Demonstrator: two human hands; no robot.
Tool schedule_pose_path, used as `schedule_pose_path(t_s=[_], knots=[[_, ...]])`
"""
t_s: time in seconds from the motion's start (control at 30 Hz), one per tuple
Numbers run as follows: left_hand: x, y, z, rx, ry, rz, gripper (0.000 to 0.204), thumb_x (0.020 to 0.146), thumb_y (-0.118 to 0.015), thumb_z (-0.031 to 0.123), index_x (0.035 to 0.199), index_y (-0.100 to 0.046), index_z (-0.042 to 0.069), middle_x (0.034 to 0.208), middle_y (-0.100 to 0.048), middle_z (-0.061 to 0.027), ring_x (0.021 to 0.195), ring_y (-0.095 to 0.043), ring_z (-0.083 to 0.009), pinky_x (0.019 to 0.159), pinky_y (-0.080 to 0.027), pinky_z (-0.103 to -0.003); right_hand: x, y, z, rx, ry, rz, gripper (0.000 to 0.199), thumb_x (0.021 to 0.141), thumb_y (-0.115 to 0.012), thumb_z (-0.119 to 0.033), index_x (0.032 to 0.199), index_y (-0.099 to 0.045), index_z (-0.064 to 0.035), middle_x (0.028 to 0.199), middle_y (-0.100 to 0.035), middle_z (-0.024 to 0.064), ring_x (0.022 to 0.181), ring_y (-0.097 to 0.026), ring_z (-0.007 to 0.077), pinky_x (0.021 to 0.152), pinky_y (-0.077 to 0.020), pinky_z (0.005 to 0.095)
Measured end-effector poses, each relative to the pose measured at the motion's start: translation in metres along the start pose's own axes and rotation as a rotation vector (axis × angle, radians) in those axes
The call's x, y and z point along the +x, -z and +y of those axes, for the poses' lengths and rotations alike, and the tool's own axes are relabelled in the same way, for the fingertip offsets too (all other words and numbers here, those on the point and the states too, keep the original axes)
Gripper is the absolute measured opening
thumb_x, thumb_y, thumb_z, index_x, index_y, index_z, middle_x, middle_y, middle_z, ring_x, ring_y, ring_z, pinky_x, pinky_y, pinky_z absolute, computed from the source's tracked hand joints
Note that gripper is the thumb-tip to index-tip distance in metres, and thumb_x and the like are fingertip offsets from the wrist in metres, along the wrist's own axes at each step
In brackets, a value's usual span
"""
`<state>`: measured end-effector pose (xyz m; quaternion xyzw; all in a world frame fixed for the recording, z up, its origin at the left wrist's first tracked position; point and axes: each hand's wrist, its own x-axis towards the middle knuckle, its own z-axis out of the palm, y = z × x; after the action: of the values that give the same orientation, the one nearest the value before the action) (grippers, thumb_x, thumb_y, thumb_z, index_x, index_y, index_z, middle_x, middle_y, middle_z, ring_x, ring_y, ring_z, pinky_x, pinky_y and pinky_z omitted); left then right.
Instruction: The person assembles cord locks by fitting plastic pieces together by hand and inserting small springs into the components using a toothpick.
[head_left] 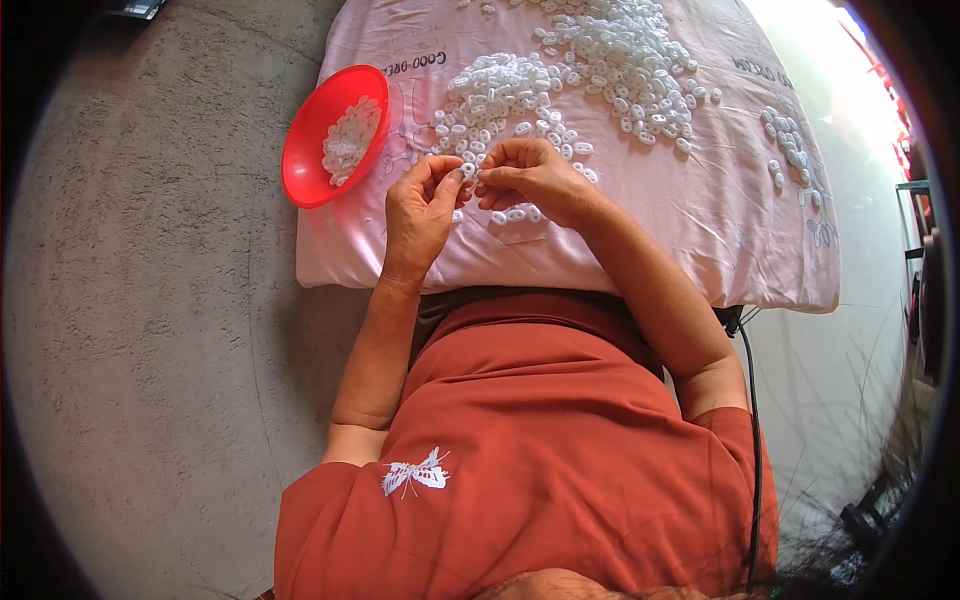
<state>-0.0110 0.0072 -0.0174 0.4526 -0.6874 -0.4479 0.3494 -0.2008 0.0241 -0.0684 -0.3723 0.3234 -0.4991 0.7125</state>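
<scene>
Head view: red bowl (pixel 303 140) sits near white pieces (pixel 505 85).

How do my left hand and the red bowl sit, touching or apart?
Apart: the head view shows pink cloth between the left hand and the red bowl.

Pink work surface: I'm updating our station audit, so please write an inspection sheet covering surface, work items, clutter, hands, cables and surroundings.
Surface: pink printed cloth, creased.
Work items: small white oval plastic-looking pieces in heaps; round red bowl at the cloth's left edge, holding small whitish pieces.
Clutter: loose white pieces near the hands; separate cluster at the right.
Hands: left hand and right hand close together, fingers at a small white piece; exact grip too small to tell.
Cables: thin black cable along the person's right side.
Surroundings: rough grey floor at left; dark items at far right, unclear.
</scene>
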Motion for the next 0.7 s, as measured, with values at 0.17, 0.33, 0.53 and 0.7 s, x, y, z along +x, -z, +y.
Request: schedule_pose_path(t_s=[0.17, 0.33, 0.53, 0.7], knots=[[-0.0018, 0.0016, -0.0007, 0.004, -0.003, -0.015, 0.017, 0.100, -0.059, 0.004, 0.114, -0.067, -0.001, 0.097, -0.070, -0.0052, 0.083, -0.068, -0.0104, 0.074, -0.057, -0.025, 0.0000, 0.0002, 0.0001, 0.000, 0.004, -0.006, 0.013, 0.096, -0.068, -0.014, 0.101, -0.063, -0.0022, 0.094, -0.073, 0.0113, 0.081, -0.073, 0.0167, 0.073, -0.0604, 0.0276], [-0.0030, 0.0009, 0.0009, 0.011, 0.000, -0.009, 0.019, 0.100, -0.058, 0.004, 0.115, -0.068, -0.002, 0.098, -0.071, -0.0058, 0.084, -0.068, -0.0104, 0.075, -0.057, -0.025, -0.0009, -0.0012, -0.0011, -0.004, 0.007, -0.004, 0.013, 0.096, -0.068, -0.013, 0.100, -0.063, -0.0022, 0.093, -0.073, 0.0112, 0.082, -0.073, 0.0171, 0.073, -0.0608, 0.0280], [-0.0045, -0.0001, 0.0024, 0.142, -0.028, 0.000, 0.017, 0.100, -0.059, 0.004, 0.114, -0.068, -0.002, 0.096, -0.071, -0.0048, 0.083, -0.068, -0.0099, 0.074, -0.057, -0.024, -0.0009, -0.0022, -0.0015, -0.004, 0.007, -0.004, 0.013, 0.097, -0.067, -0.013, 0.101, -0.062, -0.0018, 0.092, -0.073, 0.0112, 0.082, -0.073, 0.0171, 0.073, -0.0611, 0.0279], [-0.0044, -0.0007, 0.0017, 0.140, -0.039, 0.009, 0.017, 0.100, -0.061, 0.005, 0.113, -0.068, -0.002, 0.095, -0.071, -0.0044, 0.082, -0.067, -0.0094, 0.074, -0.057, -0.025, -0.0006, -0.0017, -0.0011, -0.001, 0.013, -0.012, 0.014, 0.097, -0.067, -0.013, 0.102, -0.062, -0.0013, 0.093, -0.072, 0.0111, 0.082, -0.073, 0.0168, 0.073, -0.0612, 0.0274]])
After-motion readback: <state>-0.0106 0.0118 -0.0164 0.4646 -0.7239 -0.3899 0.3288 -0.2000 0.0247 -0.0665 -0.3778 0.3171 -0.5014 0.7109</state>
